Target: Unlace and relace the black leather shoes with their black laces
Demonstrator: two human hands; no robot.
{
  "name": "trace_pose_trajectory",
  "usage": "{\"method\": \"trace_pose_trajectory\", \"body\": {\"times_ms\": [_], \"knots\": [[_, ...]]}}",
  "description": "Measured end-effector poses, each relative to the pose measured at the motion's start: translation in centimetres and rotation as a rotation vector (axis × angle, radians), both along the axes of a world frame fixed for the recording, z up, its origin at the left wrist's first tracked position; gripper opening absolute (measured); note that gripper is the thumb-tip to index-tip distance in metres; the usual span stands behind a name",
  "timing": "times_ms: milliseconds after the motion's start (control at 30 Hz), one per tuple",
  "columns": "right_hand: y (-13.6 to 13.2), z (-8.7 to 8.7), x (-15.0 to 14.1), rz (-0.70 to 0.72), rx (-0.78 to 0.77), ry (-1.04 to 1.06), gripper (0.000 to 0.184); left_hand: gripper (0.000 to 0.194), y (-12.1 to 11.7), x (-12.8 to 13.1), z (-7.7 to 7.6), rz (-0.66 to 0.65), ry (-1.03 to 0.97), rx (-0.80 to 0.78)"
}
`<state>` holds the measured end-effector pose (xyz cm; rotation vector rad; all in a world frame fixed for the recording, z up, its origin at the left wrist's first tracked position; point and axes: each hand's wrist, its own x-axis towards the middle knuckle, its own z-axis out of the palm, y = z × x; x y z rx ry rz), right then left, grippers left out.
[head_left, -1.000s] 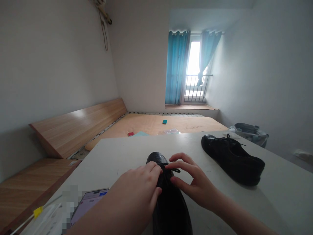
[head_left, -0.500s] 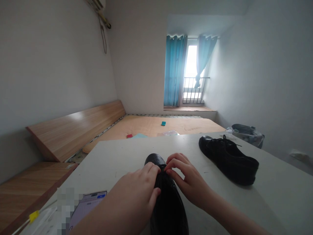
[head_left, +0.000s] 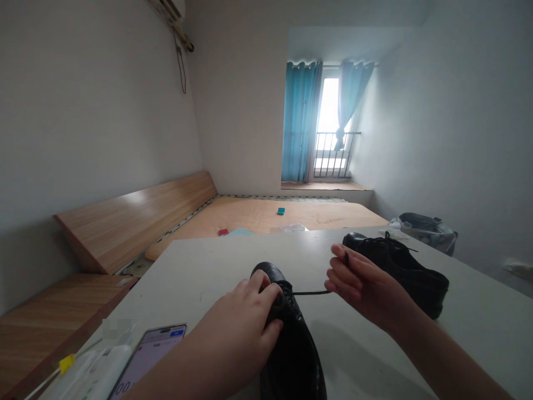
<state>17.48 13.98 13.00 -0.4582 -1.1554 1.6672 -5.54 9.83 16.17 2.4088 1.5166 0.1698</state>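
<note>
Here we are in a narrow, white-walled room, working over a pale grey tabletop [head_left: 200, 266], with an air conditioner [head_left: 166, 8] high on the left wall and blue curtains [head_left: 300, 122] framing a bright balcony door [head_left: 328, 111]. Beyond the table lies a bare wooden bed base [head_left: 325, 214] with a wood-grain headboard [head_left: 133, 222] along its left side, and a red packet [head_left: 224, 231] and a clear plastic bag [head_left: 291, 228] sit on it. On the table's near left, a lit smartphone [head_left: 147, 358] lies beside a white charger [head_left: 94, 375], and a second black shoe [head_left: 400, 269] sits over on the right, just past the working hands. Now the action: the black leather shoe [head_left: 291, 355] stands toe-away on the table, with the left hand [head_left: 233, 328] clamped over its lacing, fingers curled together around the top. The right hand [head_left: 366, 289] is out to the side, fingertips [head_left: 337, 272] pinched together on the black lace [head_left: 310, 293], which runs taut from the shoe straight into that grip, its tip poking up above the fingers.
</note>
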Motion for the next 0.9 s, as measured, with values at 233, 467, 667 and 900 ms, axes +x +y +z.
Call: {"method": "trace_pose_trajectory", "body": {"times_ms": [233, 467, 667, 900], "knots": [[-0.7, -1.6, -2.0, -0.173, 0.406, -0.817, 0.030, 0.022, 0.4, -0.1, -0.4, -0.016, -0.118, -0.005], [-1.8, -1.5, -3.0, -0.098, 0.671, -0.932, 0.014, 0.008, -0.3, 0.4, -0.7, -0.042, -0.269, -0.083], [-2.7, -1.1, -3.4, -0.003, 0.672, -0.872, 0.027, 0.005, -0.3, 0.6, 0.0, 0.017, -0.200, 0.025], [-3.3, -2.1, -4.2, -0.182, 0.708, -0.863, 0.038, 0.018, -0.6, 1.2, -0.4, -0.008, -0.141, 0.110]]}}
